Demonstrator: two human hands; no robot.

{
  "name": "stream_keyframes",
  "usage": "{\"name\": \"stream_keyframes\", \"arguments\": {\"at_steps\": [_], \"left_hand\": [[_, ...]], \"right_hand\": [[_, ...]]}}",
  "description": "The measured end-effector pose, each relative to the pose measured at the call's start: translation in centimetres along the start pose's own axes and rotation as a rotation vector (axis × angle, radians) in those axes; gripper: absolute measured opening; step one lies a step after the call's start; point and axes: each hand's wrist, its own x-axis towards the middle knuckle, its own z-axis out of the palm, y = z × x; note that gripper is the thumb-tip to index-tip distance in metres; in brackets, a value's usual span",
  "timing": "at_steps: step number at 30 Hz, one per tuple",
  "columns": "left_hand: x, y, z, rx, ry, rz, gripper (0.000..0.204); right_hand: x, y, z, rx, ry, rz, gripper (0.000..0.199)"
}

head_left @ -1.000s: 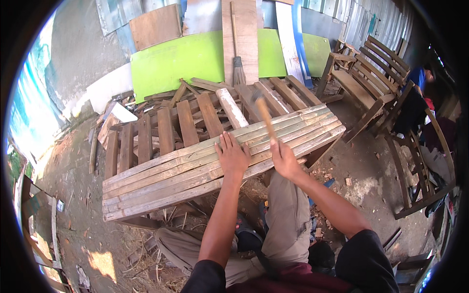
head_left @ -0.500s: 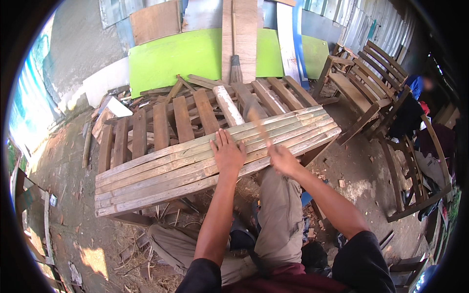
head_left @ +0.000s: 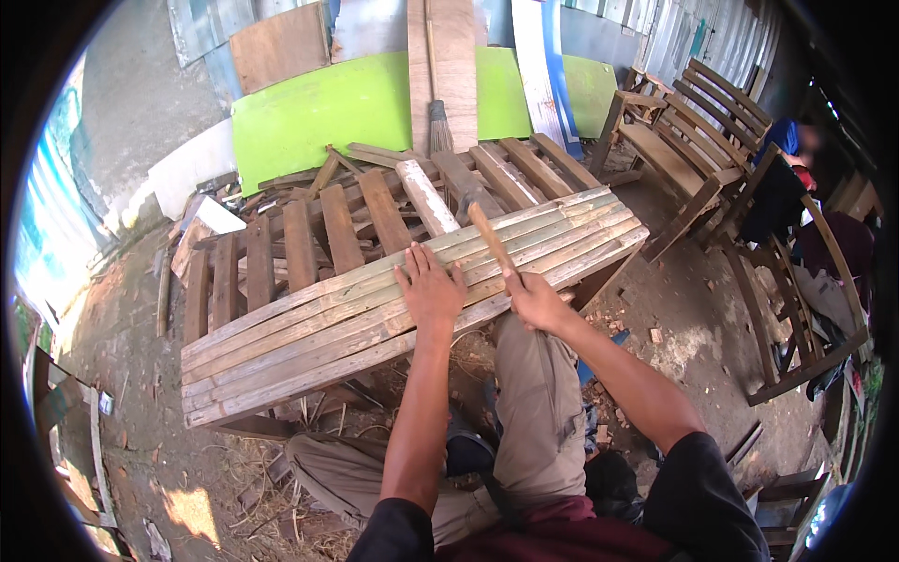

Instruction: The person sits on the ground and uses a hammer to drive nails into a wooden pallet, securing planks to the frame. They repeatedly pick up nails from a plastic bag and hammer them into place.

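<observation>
My left hand lies flat with its fingers spread on a row of pale slats that look like split bamboo. Side by side, the slats form the long seat of a wooden bench. A hammer with a wooden handle is in my right hand, whose fingers wrap round the lower end. The hammer's dark head is at the far edge of the slats, close to the backrest. Whether it touches the wood I cannot tell. Brown upright boards make up the backrest, one of them with worn white paint.
Behind the bench lie scrap wood pieces, and a broom leans on a board before a green panel. Wooden chairs stand at the right, with another person beyond them. Debris litters the dirt floor.
The hammer was a blur over the slats and now shows sharply near the far edge. My left hand stays on the slats. The whole view has shifted slightly.
</observation>
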Motion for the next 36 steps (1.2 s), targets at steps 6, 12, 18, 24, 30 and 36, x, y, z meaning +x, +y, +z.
{"name": "stream_keyframes", "arguments": {"at_steps": [6, 12, 18, 24, 30, 36], "left_hand": [[-0.1, -1.4, 0.3, -0.004, -0.002, -0.037, 0.074], [0.0, 0.3, -0.3, -0.033, -0.058, -0.033, 0.075], [0.0, -1.0, -0.2, 0.01, -0.036, -0.062, 0.074], [0.0, 0.1, -0.1, 0.015, -0.018, -0.024, 0.074], [-0.1, -0.5, -0.8, 0.036, -0.056, -0.036, 0.075], [-0.1, -0.2, -0.7, 0.006, -0.043, -0.017, 0.074]], "right_hand": [[0.6, -8.7, -2.4, 0.791, 0.038, -0.07, 0.049], [1.5, 0.5, 0.8, 0.116, 0.083, -0.1, 0.049], [0.5, -6.9, -1.6, 0.411, -0.16, 0.244, 0.055], [0.5, -1.5, 2.7, 0.068, 0.256, -0.279, 0.056], [-0.5, -2.5, 1.5, 0.345, -0.057, 0.289, 0.062], [0.0, -1.5, 1.9, 0.177, -0.278, 0.475, 0.067]]}}
